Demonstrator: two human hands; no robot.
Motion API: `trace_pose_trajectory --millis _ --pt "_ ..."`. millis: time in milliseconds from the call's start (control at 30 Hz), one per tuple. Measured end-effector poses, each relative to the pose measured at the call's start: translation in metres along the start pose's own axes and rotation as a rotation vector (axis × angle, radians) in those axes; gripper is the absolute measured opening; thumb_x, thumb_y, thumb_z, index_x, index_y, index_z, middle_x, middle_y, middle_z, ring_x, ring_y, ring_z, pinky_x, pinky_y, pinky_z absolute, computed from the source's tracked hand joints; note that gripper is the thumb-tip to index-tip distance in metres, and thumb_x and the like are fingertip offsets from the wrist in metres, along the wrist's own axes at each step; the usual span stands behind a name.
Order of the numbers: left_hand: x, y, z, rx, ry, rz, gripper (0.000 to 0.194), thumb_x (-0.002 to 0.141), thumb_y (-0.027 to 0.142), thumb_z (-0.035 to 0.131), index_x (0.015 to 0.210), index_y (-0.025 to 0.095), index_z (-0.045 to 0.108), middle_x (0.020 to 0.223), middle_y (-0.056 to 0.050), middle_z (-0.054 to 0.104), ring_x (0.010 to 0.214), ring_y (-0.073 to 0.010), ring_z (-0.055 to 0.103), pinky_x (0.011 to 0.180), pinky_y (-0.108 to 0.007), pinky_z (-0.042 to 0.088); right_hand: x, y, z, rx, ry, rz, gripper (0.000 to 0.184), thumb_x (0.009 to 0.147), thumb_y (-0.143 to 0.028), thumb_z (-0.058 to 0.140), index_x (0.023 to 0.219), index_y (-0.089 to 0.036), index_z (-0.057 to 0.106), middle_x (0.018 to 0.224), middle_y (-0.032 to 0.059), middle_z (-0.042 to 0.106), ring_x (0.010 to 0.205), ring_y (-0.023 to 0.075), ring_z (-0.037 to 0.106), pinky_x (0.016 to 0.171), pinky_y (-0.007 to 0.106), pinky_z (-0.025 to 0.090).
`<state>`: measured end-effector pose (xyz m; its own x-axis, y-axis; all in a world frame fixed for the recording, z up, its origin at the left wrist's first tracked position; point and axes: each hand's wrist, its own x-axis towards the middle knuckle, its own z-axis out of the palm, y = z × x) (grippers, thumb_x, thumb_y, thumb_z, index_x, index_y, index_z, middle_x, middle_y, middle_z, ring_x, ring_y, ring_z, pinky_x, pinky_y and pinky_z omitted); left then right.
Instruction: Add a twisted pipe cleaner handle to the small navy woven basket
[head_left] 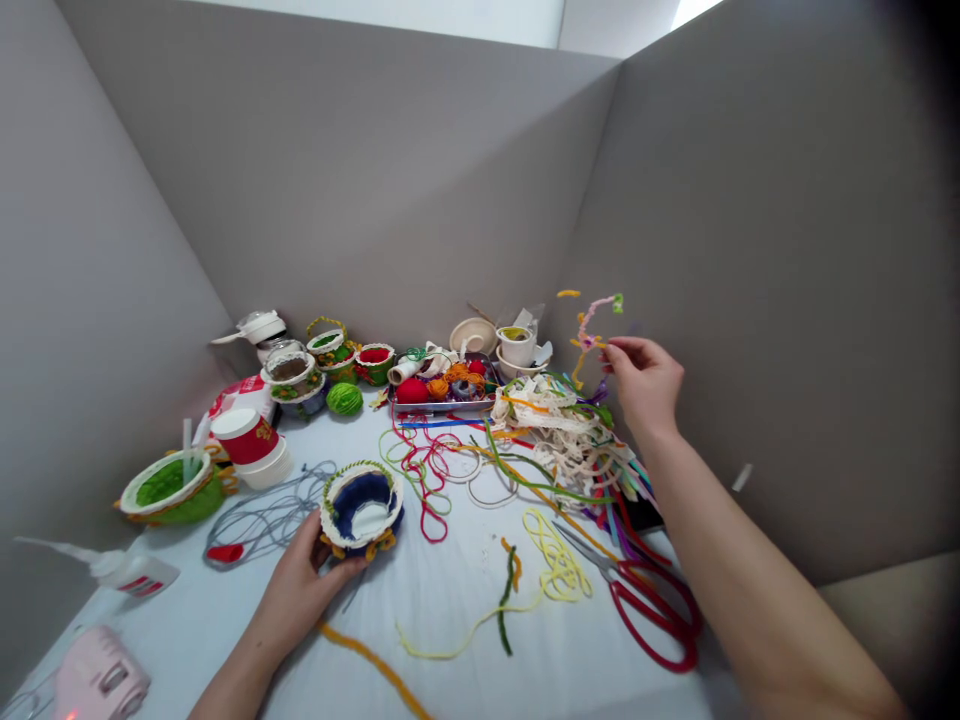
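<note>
legible text: none | cup (241, 436): gold mark (265, 430), unclear | bottle (124, 570): red print (147, 583), blurred

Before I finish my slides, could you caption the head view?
Left hand grips a blue basket, right hand holds up colourful trim, red-handled scissors lie nearby.

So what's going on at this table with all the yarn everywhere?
A person's left hand holds a small blue bowl with a white rim, while the right hand is raised at the right, with a thin colourful strand at its fingertips. The strand and bowl are well apart. Between the arms lie loose yellow yarn and red-handled scissors. Decorated pots stand farther back on the left.
</note>
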<state>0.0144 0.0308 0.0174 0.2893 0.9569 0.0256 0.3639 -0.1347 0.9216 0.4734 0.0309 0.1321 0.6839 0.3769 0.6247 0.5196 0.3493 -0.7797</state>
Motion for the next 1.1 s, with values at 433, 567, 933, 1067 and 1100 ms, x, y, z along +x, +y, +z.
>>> trace_pose_trajectory --millis 433,567,933,1067,1100 --pt "0.004 -0.01 -0.001 0.082 0.072 0.105 0.063 0.069 0.036 0.072 0.125 0.017 0.051 0.128 -0.014 0.056 0.121 -0.0327 0.052 0.105 -0.05 0.039 -0.044 -0.056 -0.03 0.205 0.125 0.025 0.018 0.068 -0.025 0.075 0.084 -0.018 0.07 0.072 -0.0001 0.068 0.063 0.0154 0.066 0.064 0.032 0.056" --pt "0.001 -0.011 -0.001 0.036 0.076 0.073 0.085 0.067 0.037 0.075 0.141 0.022 0.036 0.14 -0.014 0.047 0.125 -0.0324 0.049 0.105 -0.049 0.039 -0.057 -0.077 -0.042 0.261 0.129 0.057 0.017 0.066 -0.022 0.076 0.081 -0.019 0.071 0.072 -0.0007 0.068 0.061 0.0136 0.066 0.061 0.028 0.055" --pt "-0.012 -0.001 -0.01 -0.063 0.293 0.263 0.077 0.082 0.048 0.059 0.147 0.026 0.025 0.154 -0.009 0.028 0.141 -0.029 0.025 0.117 -0.045 0.019 -0.05 -0.091 -0.059 0.195 0.255 -0.109 0.012 0.066 -0.019 0.076 0.078 -0.02 0.072 0.069 -0.0003 0.068 0.06 0.0134 0.065 0.064 0.03 0.055" --pt "-0.041 0.033 0.01 -0.028 0.554 0.355 0.058 0.082 0.035 0.06 0.135 0.024 0.04 0.14 -0.01 0.045 0.132 -0.029 0.039 0.114 -0.047 0.027 -0.041 -0.097 -0.045 0.184 0.217 -0.194 0.011 0.069 -0.018 0.075 0.08 -0.018 0.072 0.07 -0.0001 0.068 0.062 0.0139 0.066 0.065 0.03 0.055" --pt "-0.05 0.041 0.017 0.007 0.572 0.372 0.054 0.081 0.033 0.061 0.131 0.024 0.043 0.135 -0.009 0.048 0.129 -0.0291 0.042 0.113 -0.048 0.029 -0.041 -0.098 -0.042 0.186 0.198 -0.19 0.011 0.069 -0.018 0.075 0.08 -0.018 0.072 0.07 -0.0001 0.069 0.062 0.0139 0.067 0.065 0.03 0.055"
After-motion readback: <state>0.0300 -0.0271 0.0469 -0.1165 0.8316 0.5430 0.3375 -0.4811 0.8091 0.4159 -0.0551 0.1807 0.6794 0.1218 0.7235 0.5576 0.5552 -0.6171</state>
